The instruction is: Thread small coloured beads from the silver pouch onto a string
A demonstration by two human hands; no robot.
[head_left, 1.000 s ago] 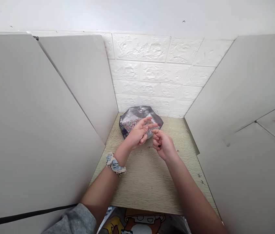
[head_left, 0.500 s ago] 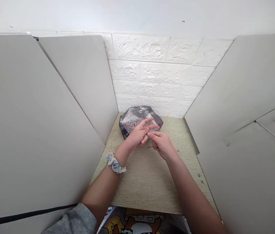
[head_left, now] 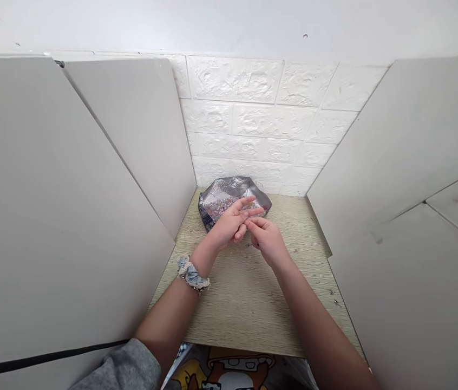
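Note:
My left hand [head_left: 231, 223] is in front of a silver-lined bag [head_left: 233, 187], with two fingers stretched out and the thumb pressed in as a pinch. My right hand [head_left: 268, 238] meets it from the right, thumb and forefinger pinched together at the left thumb. Whatever sits between the fingers is too small to make out. Small multicoloured beads [head_left: 216, 208] fill the bag's mouth, partly covered by my left hand. A pale blue scrunchie [head_left: 192, 274] circles my left wrist.
Beneath my hands is a pale wood-grain board [head_left: 245, 303]. Light panels [head_left: 131, 124] rise on both sides, and a white brick-pattern wall [head_left: 253, 119] closes the back. Two small metal fittings [head_left: 333, 297] are at the right edge. A cartoon-printed cloth [head_left: 233, 374] shows below the front edge.
My right hand has shifted very slightly to the left against my left fingers. My left hand and the bag keep their places.

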